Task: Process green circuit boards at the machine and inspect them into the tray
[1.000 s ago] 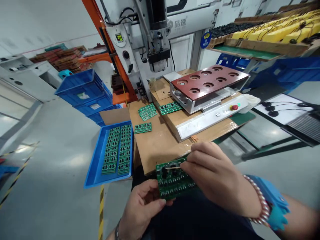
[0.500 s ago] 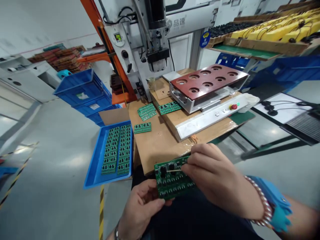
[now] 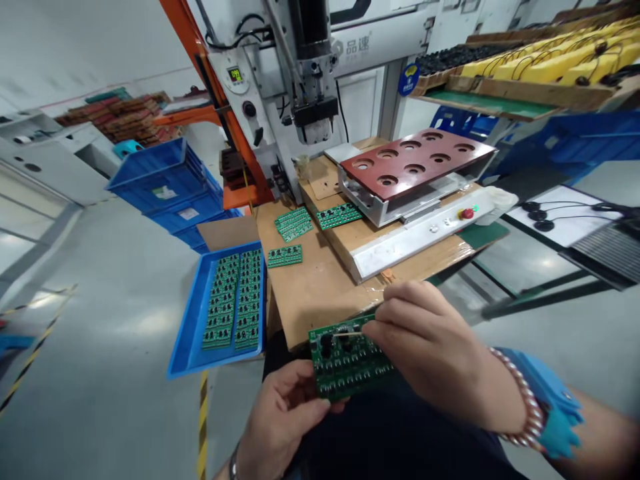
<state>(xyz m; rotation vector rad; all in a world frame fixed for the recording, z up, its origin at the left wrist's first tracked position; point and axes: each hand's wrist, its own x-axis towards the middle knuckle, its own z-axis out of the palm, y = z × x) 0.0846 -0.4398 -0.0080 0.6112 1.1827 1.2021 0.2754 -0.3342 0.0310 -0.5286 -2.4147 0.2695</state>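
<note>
A green circuit board (image 3: 345, 370) with black components and rows of small parts is held above my lap. My left hand (image 3: 287, 413) grips its left lower corner, thumb on top and fingers underneath. My right hand (image 3: 425, 347) is closed in a pinch over the board's right part, hiding that end. From its fingertips a thin, pale toothpick-like stick (image 3: 347, 334) points left, its tip by a black component (image 3: 327, 345) near the board's upper left. Whether the tip touches the component I cannot tell.
Left of the wooden table (image 3: 320, 293) is a blue tray (image 3: 187, 333) with stacked boards. More circuit boards (image 3: 293, 225) lie on the table. Ahead stands a press machine (image 3: 315, 87) with a red-brown fixture plate (image 3: 413, 163) and a control bar (image 3: 420, 233) bearing a red button.
My right hand and the stick have shifted slightly, the stick now sitting a little higher over the board. My left hand keeps its hold on the board.
</note>
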